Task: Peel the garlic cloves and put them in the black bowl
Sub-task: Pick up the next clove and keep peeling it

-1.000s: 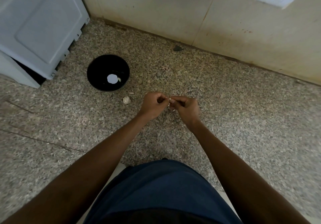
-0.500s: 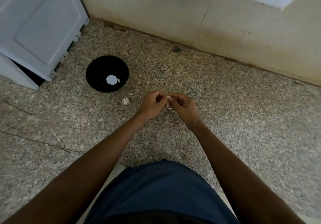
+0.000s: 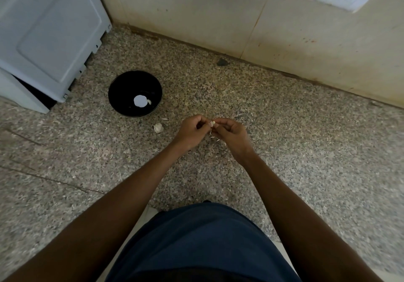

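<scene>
Both hands meet over the tabletop (image 3: 284, 141), left hand (image 3: 189, 131) and right hand (image 3: 232, 133) pinching one garlic clove (image 3: 213, 123) (skin dangling), black bowl (image 3: 118, 98) nearby

One camera, head-worn, looks steeply down and forward over the person's arms at the counter (image 3: 284, 150), close in, the wall (image 3: 196, 14) along the top

light: dim, soft, even | glare: pale round reflection inside black bowl (image 3: 135, 93) at 10 o'clock | shadows: faint | distortion: wide-angle bending at edges | blur: slight, corners
</scene>
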